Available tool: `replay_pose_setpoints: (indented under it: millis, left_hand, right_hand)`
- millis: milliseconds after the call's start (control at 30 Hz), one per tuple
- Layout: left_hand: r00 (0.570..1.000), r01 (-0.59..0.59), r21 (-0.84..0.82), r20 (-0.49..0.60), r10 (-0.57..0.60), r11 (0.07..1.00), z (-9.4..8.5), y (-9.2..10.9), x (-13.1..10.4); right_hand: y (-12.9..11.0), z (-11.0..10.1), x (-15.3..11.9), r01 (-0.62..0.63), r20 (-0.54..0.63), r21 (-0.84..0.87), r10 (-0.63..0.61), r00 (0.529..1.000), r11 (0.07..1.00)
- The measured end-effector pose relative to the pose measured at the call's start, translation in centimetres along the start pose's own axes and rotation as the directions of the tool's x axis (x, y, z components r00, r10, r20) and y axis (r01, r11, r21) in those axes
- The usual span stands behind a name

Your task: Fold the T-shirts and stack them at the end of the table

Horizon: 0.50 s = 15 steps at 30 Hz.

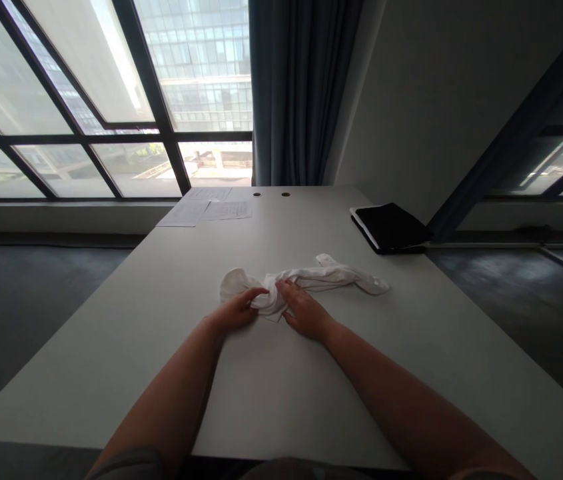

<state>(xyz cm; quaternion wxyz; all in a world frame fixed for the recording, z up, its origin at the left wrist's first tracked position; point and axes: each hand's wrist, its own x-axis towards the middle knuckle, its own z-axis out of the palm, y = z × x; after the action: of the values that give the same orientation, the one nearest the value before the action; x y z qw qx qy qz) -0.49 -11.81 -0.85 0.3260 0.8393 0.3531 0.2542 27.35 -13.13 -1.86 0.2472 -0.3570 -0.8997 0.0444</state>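
Note:
A white cloth point(328, 277) lies bunched and twisted across the middle of the white table point(281, 393). Its rounded left end sticks out past my left hand point(238, 310), whose fingers and thumb are closed on the fabric. My right hand point(306, 312) grips the same bunched middle part from the right, its fingers over the cloth and its thumb near the lower edge. A small gap with folded fabric separates the two hands. To the right the cloth stretches out in a long narrow strip with two loose ends.
Printed papers point(226, 211) lie at the table's far left. A black folder or case point(392, 227) with a white edge sits at the far right. Two small round items point(256, 195) are near the back edge. Behind stand windows and a dark blue curtain point(296, 93).

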Motion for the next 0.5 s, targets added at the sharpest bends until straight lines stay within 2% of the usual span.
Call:
replay_pose_setpoints:
  millis: [67, 100, 200, 300, 367, 500]
  left_hand:
    - [0.999, -0.022, -0.124, 0.022, 0.025, 0.992, 0.4, 0.0, 0.1]
    - [0.999, -0.028, -0.113, 0.018, 0.03, 0.993, 0.5, -0.1, 0.1]
    - [0.993, 0.058, 0.181, -0.11, -0.038, 0.982, 0.0, -0.3, 0.1]
    - [0.942, 0.296, 0.434, -0.28, -0.185, 0.851, -0.9, -0.9, 0.0]
    - [0.904, 0.402, 0.476, -0.343, -0.255, 0.782, -1.4, -1.3, -0.1]
    - [0.885, 0.441, 0.475, -0.372, -0.28, 0.762, -1.8, -1.9, -0.4]
  right_hand:
    - [0.3, -0.2, 0.0, -0.022, 0.019, 0.019, 0.022, 1.0, 1.0]
    - [0.3, -0.4, -0.1, -0.039, 0.029, 0.016, 0.038, 0.999, 0.999]
    - [0.2, -1.1, -0.1, -0.073, 0.062, -0.021, 0.074, 0.995, 0.997]
    - [0.0, -1.9, -0.1, -0.073, 0.046, -0.042, 0.075, 0.996, 0.996]
    - [0.1, -2.4, -0.3, -0.057, 0.015, -0.051, 0.058, 0.998, 0.997]
    - [0.7, -3.2, -0.8, -0.004, -0.045, -0.044, 0.002, 0.999, 0.999]
